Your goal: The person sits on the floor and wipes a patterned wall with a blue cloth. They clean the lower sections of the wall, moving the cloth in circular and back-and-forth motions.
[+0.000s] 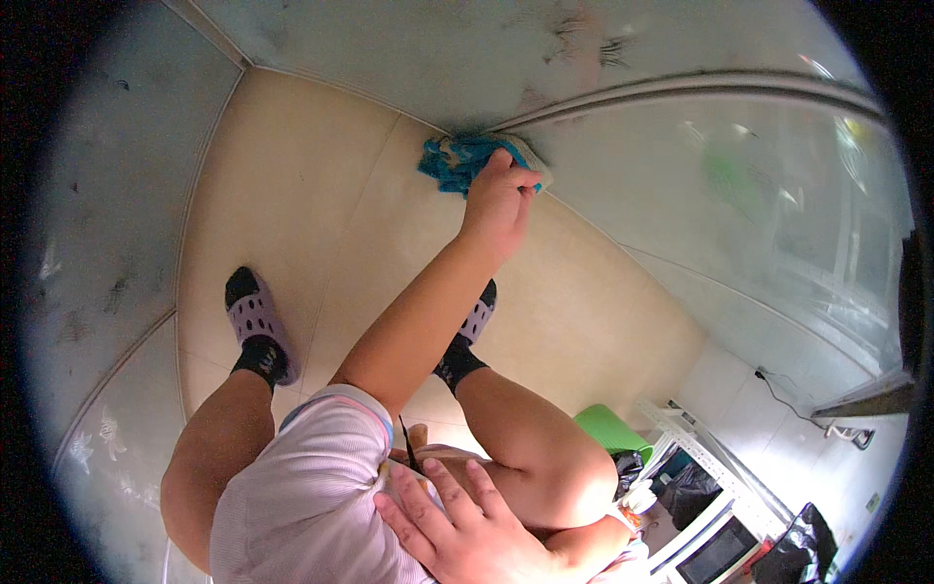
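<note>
My left hand (pixel 501 200) reaches forward across the floor, its fingers closed on a blue and beige cloth (pixel 457 164). The cloth is bunched against the foot of the glossy panels, where a panel edge meets the floor. Part of it lies hidden under the hand. My right hand (pixel 467 530) rests low in the view with its fingers spread, against the light striped shirt (pixel 311 487) near my right thigh. It holds nothing that I can see.
Glossy pale panels (pixel 778 214) bound the beige tiled floor (pixel 302 165). My feet wear purple slippers (pixel 261 321). At the lower right are a green bin (pixel 613 433), a white shelf unit (pixel 696 477), black plastic bags (pixel 803 550) and a cable (pixel 788 404) on the wall.
</note>
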Demonstrator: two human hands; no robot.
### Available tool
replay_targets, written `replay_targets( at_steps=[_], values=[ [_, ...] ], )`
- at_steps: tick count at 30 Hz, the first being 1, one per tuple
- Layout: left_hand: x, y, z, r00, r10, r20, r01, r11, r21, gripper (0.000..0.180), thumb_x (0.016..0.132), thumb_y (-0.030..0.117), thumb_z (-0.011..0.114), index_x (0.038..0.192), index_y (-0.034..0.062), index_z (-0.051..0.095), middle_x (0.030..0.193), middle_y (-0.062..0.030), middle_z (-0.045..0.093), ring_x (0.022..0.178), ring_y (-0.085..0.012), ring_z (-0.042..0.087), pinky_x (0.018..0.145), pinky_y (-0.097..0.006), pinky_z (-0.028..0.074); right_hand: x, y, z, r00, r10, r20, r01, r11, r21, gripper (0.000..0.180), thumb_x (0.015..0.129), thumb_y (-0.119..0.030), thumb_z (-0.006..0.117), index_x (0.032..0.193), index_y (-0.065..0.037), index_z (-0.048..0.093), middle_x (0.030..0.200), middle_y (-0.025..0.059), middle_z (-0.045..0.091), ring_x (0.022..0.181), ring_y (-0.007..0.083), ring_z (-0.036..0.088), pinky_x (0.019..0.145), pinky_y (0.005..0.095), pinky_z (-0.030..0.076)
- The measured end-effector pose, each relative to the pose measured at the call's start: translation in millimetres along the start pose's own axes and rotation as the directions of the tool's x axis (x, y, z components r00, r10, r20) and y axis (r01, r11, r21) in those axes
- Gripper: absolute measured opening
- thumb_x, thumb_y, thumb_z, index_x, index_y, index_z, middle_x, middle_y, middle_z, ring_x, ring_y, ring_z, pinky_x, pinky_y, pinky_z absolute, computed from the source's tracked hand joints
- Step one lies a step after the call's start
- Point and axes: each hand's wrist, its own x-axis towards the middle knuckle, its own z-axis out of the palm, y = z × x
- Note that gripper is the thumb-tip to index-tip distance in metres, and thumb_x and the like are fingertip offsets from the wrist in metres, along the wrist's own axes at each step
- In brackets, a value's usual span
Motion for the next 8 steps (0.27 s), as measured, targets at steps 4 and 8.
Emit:
replay_targets(
  at_steps=[4, 8],
  values=[
    [-32, 5, 52, 0.986, 0.041, 0.162, -0.067, 0.985, 0.159, 0.029, 0.081, -0.006, 0.06, 0.08, 0.014, 0.039, 0.086, 0.0034, 0.041, 0.082, -0.0105, 0.04, 0.077, -0.026, 0.034, -29, -34, -25, 0.998, -0.059, 0.006, 0.059, 0.998, -0.029, 0.061, 0.089, -0.024, 0.05, 0.147, -0.003, 0.045, 0.144, 0.0201, 0.05, 0.129, 0.0393, 0.051, 0.105, 0.0646, 0.038],
    [-47, 16, 62, 0.987, 0.007, 0.158, -0.036, 0.983, 0.181, 0.018, 0.085, -0.001, 0.063, 0.091, 0.011, 0.051, 0.097, 0.0013, 0.053, 0.095, -0.0126, 0.05, 0.089, -0.03, 0.037, -38, -34, 8, 0.999, 0.024, 0.027, -0.02, 0.99, -0.138, 0.062, 0.09, -0.017, 0.052, 0.152, -0.011, 0.041, 0.143, 0.0165, 0.052, 0.124, 0.0372, 0.057, 0.098, 0.0657, 0.045]
  ],
)
